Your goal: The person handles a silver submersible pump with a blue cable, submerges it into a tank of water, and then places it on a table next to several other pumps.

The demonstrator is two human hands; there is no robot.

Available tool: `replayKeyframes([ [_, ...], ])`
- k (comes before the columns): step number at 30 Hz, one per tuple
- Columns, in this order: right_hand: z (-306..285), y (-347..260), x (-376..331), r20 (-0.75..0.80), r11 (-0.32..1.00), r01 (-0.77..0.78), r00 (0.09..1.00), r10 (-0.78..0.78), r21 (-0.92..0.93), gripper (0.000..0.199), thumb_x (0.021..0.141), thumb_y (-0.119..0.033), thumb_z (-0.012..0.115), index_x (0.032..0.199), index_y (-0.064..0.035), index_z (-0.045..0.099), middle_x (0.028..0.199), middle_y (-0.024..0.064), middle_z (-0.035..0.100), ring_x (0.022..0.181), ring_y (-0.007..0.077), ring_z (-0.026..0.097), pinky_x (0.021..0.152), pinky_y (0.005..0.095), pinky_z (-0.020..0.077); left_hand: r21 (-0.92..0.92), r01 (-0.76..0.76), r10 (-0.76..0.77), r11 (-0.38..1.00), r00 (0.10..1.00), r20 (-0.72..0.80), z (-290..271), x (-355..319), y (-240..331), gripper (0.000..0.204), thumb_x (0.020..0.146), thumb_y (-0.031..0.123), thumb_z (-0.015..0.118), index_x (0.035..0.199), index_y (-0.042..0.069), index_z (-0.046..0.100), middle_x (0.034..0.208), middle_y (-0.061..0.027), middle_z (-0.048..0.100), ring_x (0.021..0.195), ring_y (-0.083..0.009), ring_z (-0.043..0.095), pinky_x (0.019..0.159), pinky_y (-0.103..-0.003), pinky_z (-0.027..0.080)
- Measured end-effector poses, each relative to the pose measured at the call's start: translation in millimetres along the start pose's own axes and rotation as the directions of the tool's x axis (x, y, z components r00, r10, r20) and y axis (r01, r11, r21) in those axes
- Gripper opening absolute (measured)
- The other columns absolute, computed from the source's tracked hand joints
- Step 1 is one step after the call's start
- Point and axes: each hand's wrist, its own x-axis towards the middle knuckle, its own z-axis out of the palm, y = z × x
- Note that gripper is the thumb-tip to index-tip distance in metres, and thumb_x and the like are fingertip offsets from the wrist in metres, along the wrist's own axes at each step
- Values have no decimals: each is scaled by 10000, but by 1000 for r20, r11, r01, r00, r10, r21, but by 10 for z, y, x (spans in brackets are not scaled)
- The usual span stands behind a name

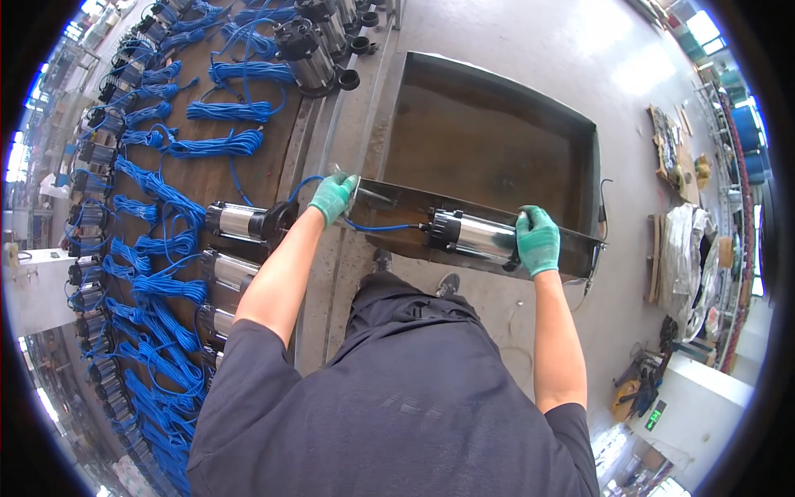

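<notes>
A submersible pump (474, 235) with a shiny steel body and black end lies on its side over the near part of a metal tank (598, 157). My right hand (538, 240), in a green glove, is closed around the pump's right end. From its left end a blue cable (379, 228) runs to my left hand (334, 197), also green-gloved, at the tank's near left corner. Those fingers are closed on the cable, which continues left toward the bench; a thin metallic piece shows beside them, too small to name.
Brownish water (489, 141) lies in the tank. On the bench (207, 87) to my left are several coiled blue cables (217, 144) and more steel pumps (240, 221). A plastic-wrapped stack (686, 265) and a white cabinet (696, 406) stand at the right.
</notes>
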Motion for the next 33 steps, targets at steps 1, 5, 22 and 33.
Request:
replayKeyframes([
  [1, 2, 4, -2, -1, 1000, -4, 1000, 4, -4, 145, 937, -158, 628, 992, -56, 714, 928, 161, 709, 835, 357, 688, 779, 428, 549, 162, -186, 189, 969, 982, -7, 14, -44, -23, 209, 1012, 300, 627, 1047, 98, 670, 713, -5, 603, 569, -135, 545, 530, -350, 465],
  [5, -11, 18, -24, -16, 1000, -7, 1000, 7, 4, 131, 933, -149, 632, 979, -57, 712, 926, 160, 709, 823, 354, 687, 765, 427, 550, 398, -512, 590, 762, 802, -98, 165, -589, 31, 180, 1005, 208, 656, 954, 36, 652, 717, -73, 644, 577, -166, 600, 554, -350, 470],
  [22, 9, 14, -20, -18, 1000, -24, 1000, 24, 1, 132, 933, -153, 633, 980, -60, 714, 914, 159, 706, 830, 360, 686, 770, 431, 552, -344, -130, 197, 930, 966, 166, 627, -728, -38, 171, 1055, 227, 583, 1028, 61, 616, 768, 12, 576, 529, -75, 531, 510, -272, 493],
  [33, 10, 11, -23, -25, 999, -34, 999, 33, -7, 141, 933, -166, 631, 985, -66, 715, 928, 157, 711, 841, 365, 687, 779, 438, 554, -115, 95, -21, 989, 852, 523, 436, -603, 128, 195, 1007, 256, 643, 1070, 72, 652, 639, 31, 472, 546, -146, 519, 536, -327, 501],
])
